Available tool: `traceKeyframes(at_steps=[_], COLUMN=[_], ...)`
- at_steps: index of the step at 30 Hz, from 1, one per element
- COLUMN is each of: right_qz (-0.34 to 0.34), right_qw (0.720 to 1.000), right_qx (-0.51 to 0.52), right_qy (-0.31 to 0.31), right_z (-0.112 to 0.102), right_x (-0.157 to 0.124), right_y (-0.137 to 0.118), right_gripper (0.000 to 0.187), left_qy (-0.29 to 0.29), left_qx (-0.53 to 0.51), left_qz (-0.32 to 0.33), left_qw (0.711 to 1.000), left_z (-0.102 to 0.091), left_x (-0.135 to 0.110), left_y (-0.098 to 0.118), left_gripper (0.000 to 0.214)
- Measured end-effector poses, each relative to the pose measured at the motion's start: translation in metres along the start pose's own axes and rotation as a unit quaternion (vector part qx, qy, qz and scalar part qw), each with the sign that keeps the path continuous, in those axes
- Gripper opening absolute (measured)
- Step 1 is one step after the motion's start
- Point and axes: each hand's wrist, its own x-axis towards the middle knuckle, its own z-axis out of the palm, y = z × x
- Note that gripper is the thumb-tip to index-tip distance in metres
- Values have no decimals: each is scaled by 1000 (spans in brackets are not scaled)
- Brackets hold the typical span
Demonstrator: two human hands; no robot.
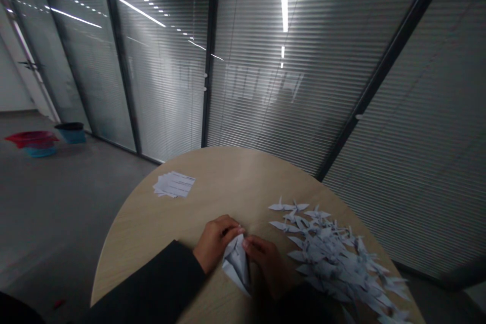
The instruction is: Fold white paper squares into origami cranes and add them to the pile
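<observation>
My left hand (214,244) and right hand (266,262) pinch a folded paper crane (236,266), fingers (238,229) closed; too hard a squeeze could crumple it.

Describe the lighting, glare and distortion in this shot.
Head view: dim scene, with ceiling lights reflecting as bright streaks on the glass partition; head view: wide-lens distortion bends the partition's dark frames; head view: the left hand and right hand on the folded paper sit in shadow, slightly soft.
</observation>
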Motion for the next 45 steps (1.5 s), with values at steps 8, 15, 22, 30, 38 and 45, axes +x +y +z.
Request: traceKeyframes(at_steps=[8,15,22,30,38,45], right_qz=[17,17,5,22,17,22], right_qw=[995,989,986,985,983,982], right_qx=[-37,-72,-95,-115,-129,-144], right_qy=[94,127,135,129,128,120], right_z=[-3,-2,1,1,3,3], right_x=[0,-3,-6,-5,-5,-5], right_y=[5,2,-3,-8,0,-4], right_gripper=[36,32,32,35,35,37], left_qy=[-45,-54,-34,-39,-58,-34], left_qx=[-178,-171,-128,-109,-115,-57], left_qz=[-127,-161,-161,-134,-89,-98], left_qw=[975,970,978,984,988,993], left_z=[6,5,5,7,8,7], left_x=[4,7,3,2,0,-3], left_y=[-14,-17,-10,-10,-7,-7], left_gripper=[60,57,40,35,33,31])
